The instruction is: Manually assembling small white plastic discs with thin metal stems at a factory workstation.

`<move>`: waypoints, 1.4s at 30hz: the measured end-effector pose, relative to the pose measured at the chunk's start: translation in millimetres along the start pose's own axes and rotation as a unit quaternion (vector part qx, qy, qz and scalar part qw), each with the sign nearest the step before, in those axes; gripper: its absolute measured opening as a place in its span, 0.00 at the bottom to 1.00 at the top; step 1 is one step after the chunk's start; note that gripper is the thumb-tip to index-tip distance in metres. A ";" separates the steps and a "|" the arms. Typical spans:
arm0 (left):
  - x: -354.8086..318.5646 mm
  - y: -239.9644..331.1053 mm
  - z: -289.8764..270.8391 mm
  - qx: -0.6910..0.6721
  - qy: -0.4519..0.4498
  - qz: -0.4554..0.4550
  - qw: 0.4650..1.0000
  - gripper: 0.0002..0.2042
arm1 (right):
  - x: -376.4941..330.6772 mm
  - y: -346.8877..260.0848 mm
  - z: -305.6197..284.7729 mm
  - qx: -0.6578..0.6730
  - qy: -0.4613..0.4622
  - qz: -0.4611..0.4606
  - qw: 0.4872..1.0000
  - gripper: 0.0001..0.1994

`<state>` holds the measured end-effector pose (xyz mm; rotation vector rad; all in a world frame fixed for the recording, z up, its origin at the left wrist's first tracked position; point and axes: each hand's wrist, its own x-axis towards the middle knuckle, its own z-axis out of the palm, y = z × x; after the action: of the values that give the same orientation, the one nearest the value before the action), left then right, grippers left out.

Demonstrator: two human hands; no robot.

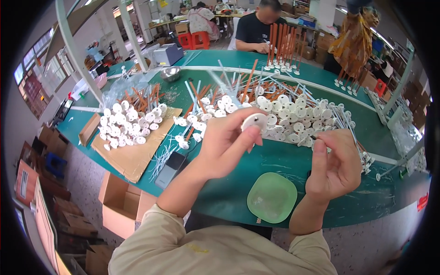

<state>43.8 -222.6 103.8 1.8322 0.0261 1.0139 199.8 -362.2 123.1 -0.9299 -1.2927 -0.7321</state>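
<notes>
My left hand (pixel 225 143) is raised above the green table (pixel 238 183) and grips a white round disc (pixel 255 121) between thumb and fingers. My right hand (pixel 336 166) is held up to its right, fingers curled and pinched around something thin that I cannot make out. A large heap of white discs on thin sticks (pixel 293 117) lies just behind both hands.
A pale green plate (pixel 272 197) sits near the table's front edge. White discs are piled on a cardboard sheet (pixel 133 156) at left. Orange sticks (pixel 144 96), a metal bowl (pixel 170 73), a dark flat device (pixel 169 168) and open cardboard boxes (pixel 121 201) are around. A person in black (pixel 261 30) works across the table.
</notes>
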 end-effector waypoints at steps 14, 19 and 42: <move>7.6 48.9 -9.3 0.324 -0.121 0.168 0.923 0.15 | -1.0 -7.5 15.1 0.096 -0.174 0.018 0.980 0.13; 13.5 61.6 -8.9 0.378 -0.182 0.150 0.895 0.13 | -1.6 -8.5 13.2 0.083 -0.158 0.006 0.984 0.14; 15.9 59.0 -8.6 0.385 -0.221 0.167 0.881 0.14 | -7.6 -7.1 10.4 0.085 -0.146 0.004 0.986 0.17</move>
<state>24.9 -238.7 160.2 2.8507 -0.1983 0.8413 187.6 -356.6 117.0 -0.9250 -1.5818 -0.4812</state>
